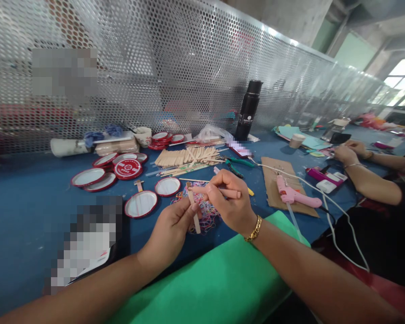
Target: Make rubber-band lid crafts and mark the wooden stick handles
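Note:
My left hand (170, 229) pinches a small flat wooden stick (195, 216), which stands nearly upright with a brown piece at its top. In my right hand (231, 200) is a pinkish marker-like pen (232, 193), held like a writing tool, its tip at the upper end of the stick. Beneath both hands lies a tangle of multicoloured thread (209, 220). Two jar lids (141, 204) rest white side up just left of the thread, near a small stick piece (139, 185).
Beyond my hands are a pile of wooden sticks (189, 155), stacked red lids (127, 168) and a black bottle (248, 110). At right, a pink glue gun (295, 195) rests by cardboard (273, 180); a cable crosses there. Another person's hands (349, 153) work farther right. Green cloth (209, 283) lies in front.

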A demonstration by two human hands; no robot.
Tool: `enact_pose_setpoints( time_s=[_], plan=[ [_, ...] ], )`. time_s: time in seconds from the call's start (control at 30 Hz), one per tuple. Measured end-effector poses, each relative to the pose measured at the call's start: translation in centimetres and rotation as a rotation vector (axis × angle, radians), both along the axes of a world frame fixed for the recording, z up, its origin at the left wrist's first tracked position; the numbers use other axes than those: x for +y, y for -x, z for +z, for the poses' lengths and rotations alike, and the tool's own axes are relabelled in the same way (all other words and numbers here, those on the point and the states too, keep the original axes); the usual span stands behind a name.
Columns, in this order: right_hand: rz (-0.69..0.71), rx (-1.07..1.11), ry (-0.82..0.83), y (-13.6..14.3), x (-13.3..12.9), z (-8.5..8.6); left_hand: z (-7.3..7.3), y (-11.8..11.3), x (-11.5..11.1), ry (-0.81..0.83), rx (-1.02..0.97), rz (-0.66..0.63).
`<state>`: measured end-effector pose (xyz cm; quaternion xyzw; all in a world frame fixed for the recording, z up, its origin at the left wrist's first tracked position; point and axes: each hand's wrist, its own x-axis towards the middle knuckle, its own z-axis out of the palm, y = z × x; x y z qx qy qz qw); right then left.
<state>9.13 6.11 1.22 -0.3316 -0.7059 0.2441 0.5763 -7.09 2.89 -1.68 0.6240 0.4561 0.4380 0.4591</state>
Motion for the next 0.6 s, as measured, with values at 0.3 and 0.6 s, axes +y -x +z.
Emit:
enact_pose_setpoints(
  time_s=[0.3,0.6],
  plan=[
    [-0.041,0.04,0.02,-0.02,0.22,-0.13,0.05,-0.12,0.02,0.026,-0.016,-0.014],
    [0.016,0.069,0.052,-0.34,-0.01,-0.25,0.11,0.0,-0.17,-0.005,-0.023,0.0]
  ],
)
